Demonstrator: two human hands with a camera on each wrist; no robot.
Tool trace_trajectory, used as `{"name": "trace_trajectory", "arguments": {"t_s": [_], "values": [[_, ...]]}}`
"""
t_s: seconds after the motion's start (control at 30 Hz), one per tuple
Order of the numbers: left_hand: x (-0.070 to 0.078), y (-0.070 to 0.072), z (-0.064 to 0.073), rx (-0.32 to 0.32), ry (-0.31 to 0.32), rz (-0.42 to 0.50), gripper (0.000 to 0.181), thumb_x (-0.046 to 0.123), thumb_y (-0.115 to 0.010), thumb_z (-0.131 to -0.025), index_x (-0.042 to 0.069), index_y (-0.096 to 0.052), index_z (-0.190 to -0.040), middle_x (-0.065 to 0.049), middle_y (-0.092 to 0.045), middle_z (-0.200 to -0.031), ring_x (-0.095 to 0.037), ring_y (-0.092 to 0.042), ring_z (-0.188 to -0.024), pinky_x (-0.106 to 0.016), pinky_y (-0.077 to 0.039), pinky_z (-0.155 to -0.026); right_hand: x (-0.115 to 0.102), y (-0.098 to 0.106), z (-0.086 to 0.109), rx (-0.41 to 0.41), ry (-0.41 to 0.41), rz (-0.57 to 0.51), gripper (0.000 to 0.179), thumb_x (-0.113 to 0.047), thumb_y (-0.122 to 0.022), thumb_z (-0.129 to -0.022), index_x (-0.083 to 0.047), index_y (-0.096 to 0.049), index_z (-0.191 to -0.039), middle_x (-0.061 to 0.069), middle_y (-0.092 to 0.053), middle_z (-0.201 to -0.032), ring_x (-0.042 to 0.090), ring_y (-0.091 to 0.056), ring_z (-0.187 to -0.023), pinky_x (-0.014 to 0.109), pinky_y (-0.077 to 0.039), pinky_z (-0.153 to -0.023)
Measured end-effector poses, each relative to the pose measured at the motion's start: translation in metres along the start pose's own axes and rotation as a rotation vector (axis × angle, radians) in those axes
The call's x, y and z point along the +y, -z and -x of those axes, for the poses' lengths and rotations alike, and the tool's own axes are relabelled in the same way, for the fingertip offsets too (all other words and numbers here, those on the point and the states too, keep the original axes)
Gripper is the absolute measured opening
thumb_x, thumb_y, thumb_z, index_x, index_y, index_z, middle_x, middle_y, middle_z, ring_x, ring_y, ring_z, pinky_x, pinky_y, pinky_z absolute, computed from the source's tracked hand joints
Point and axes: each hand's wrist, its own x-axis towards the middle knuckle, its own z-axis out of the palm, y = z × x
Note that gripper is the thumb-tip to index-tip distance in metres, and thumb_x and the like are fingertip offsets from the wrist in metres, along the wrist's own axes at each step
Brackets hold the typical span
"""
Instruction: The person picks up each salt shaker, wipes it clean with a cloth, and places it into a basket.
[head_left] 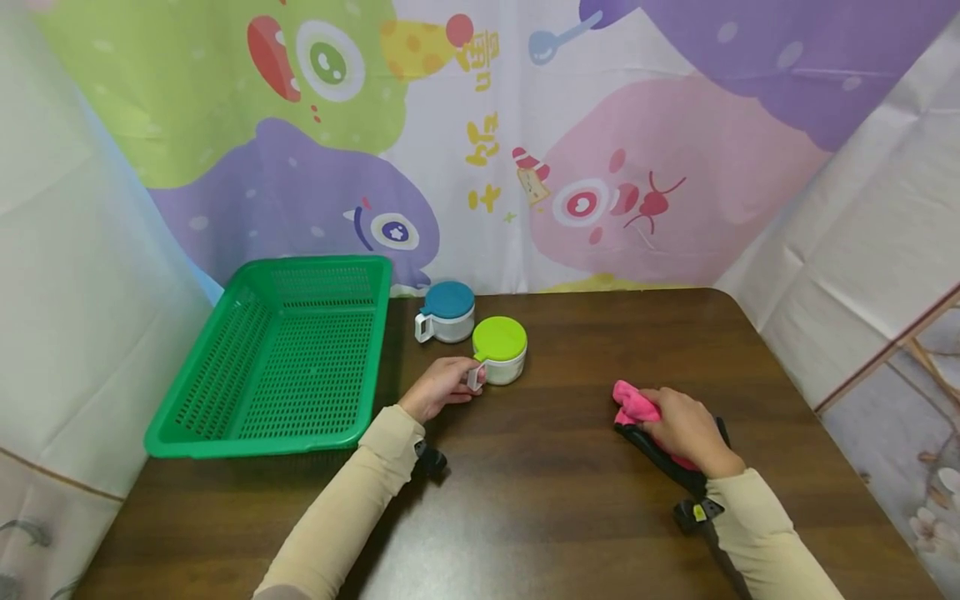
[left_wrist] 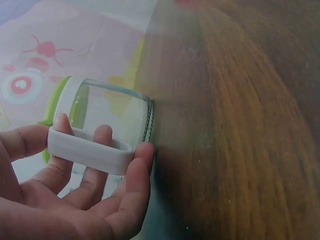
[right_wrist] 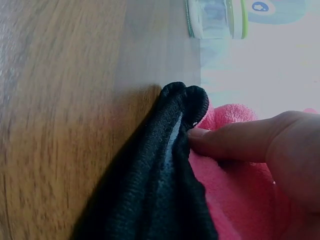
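Observation:
A small clear jar with a lime-green lid (head_left: 501, 340) stands upright on the table. My left hand (head_left: 441, 388) holds it by its white handle (left_wrist: 90, 152), with fingers passing through the loop. Just behind and to the left is a similar jar with a blue lid (head_left: 450, 302), apart from the hand. On the right, my right hand (head_left: 688, 429) grips a bunched pink cloth (head_left: 634, 403) low over the table. Black fabric (right_wrist: 145, 175) runs folded along the cloth's side, and the thumb presses at its edge in the right wrist view. The palm hides part of the cloth.
A green perforated plastic basket (head_left: 378, 350) sits left of the jars. The brown wooden table (head_left: 570, 500) ends at a cartoon-printed curtain (head_left: 480, 242) at the back. Pale fabric walls (head_left: 840, 233) rise on both sides.

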Motion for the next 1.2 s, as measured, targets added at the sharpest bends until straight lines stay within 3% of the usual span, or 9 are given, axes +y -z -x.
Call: {"name": "trace_trajectory", "arguments": {"t_s": [0.3, 0.5, 0.67, 0.83, 1.2], "values": [[-0.0022, -0.0006, -0.0022, -0.031, -0.006, -0.005, 0.032, 0.025, -0.047, -0.097, 0.001, -0.066, -0.106, -0.002, -0.069, -0.091, -0.017, -0.064, -0.084, -0.028, -0.052, -0.076, -0.0001, -0.0006, 0.0004, -0.01, 0.005, 0.013, 0.046, -0.017, -0.075, -0.079, 0.001, -0.064, -0.119, 0.018, -0.066, -0.095, 0.033, -0.064, -0.082, 0.054, -0.051, -0.073], [-0.0046, -0.0024, -0.0026, -0.027, -0.067, -0.002, 0.026, 0.019, -0.047, -0.096, 0.001, -0.065, -0.096, 0.002, -0.066, -0.082, -0.015, -0.063, -0.078, -0.026, -0.051, -0.073, 0.0012, -0.0017, 0.0003, -0.005, 0.006, 0.002, 0.045, -0.017, -0.075, -0.078, 0.001, -0.065, -0.118, 0.023, -0.066, -0.102, 0.039, -0.065, -0.088, 0.056, -0.051, -0.075], [-0.0058, -0.0025, -0.0019, -0.044, -0.094, -0.012, 0.025, 0.017, -0.049, -0.095, -0.002, -0.066, -0.096, -0.001, -0.068, -0.082, -0.015, -0.065, -0.077, -0.027, -0.053, -0.073, 0.0011, -0.002, 0.002, -0.002, 0.002, -0.003, 0.048, -0.018, -0.075, -0.079, 0.001, -0.063, -0.121, 0.023, -0.067, -0.104, 0.039, -0.065, -0.091, 0.057, -0.051, -0.077], [-0.0028, -0.0028, 0.0002, -0.062, -0.109, 0.038, 0.025, 0.016, -0.047, -0.097, -0.004, -0.063, -0.098, -0.003, -0.066, -0.082, -0.018, -0.065, -0.076, -0.031, -0.055, -0.077, -0.0002, 0.0001, 0.0033, 0.002, 0.008, -0.012, 0.044, -0.018, -0.076, -0.078, 0.0, -0.065, -0.117, 0.019, -0.067, -0.096, 0.034, -0.064, -0.083, 0.053, -0.051, -0.071], [-0.0018, -0.0054, 0.0028, -0.047, -0.071, 0.084, 0.024, 0.018, -0.046, -0.096, 0.004, -0.06, -0.084, -0.003, -0.066, -0.08, -0.017, -0.064, -0.076, -0.028, -0.054, -0.071, 0.0009, -0.002, 0.0046, 0.008, 0.006, -0.015, 0.046, -0.018, -0.077, -0.078, 0.0, -0.065, -0.118, 0.019, -0.067, -0.097, 0.033, -0.064, -0.082, 0.053, -0.051, -0.071]]}}
